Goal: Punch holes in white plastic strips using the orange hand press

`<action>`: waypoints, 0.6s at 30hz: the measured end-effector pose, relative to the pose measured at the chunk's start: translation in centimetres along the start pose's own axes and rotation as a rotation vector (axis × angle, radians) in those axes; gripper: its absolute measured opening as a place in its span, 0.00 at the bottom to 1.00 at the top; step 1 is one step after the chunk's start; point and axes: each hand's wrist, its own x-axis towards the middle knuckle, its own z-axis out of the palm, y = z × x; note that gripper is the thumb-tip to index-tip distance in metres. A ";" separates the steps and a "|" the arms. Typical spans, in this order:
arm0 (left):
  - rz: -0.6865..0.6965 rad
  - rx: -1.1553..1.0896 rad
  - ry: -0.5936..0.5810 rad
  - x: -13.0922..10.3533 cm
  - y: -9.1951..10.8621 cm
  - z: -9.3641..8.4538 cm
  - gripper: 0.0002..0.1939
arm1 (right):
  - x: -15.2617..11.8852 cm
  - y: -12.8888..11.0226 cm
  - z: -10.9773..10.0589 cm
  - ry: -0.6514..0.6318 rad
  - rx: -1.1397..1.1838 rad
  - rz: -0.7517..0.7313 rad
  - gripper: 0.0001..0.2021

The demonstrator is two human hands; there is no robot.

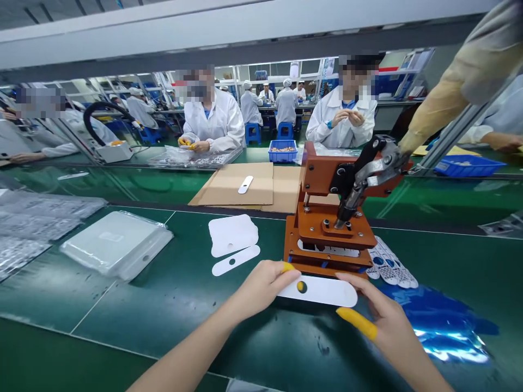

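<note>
My left hand (267,286) pinches the left end of a white rounded strip (327,291) with a round hole; yellow finger covering shows at a fingertip. At the strip's other end, my right hand (379,313) has its fingers at the upper edge and its yellow-covered thumb stretched out below, apart from the strip. Just behind the strip stands an orange-brown press (335,226) with a metal toggle lever (378,163). A patterned strip (330,249) shows between the press's plates. Left of it lie a similar white strip (236,260) and a larger white sheet piece (233,235).
Patterned strips (392,267) and blue film (445,321) lie right of the press. A plastic-wrapped white stack (116,242) is at left. Cardboard (229,182) sits behind, bearing one white strip (245,184). Co-workers in white coats sit across, near a blue bin (282,155).
</note>
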 end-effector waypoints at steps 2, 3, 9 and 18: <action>0.010 -0.028 -0.042 1.1 0.3 0.6 0.22 | 0.3 -0.1 -0.5 0.031 0.014 0.019 0.26; 0.017 -0.041 -0.053 1.5 0.3 0.8 0.22 | 0.4 0.0 -0.8 0.043 0.013 0.017 0.26; 0.012 -0.121 -0.006 2.4 -0.8 1.2 0.22 | 1.8 2.0 -2.8 0.144 -0.182 -0.189 0.21; 0.162 0.043 0.501 4.6 -3.8 1.5 0.19 | 7.4 6.0 -4.7 0.236 -0.347 -0.264 0.24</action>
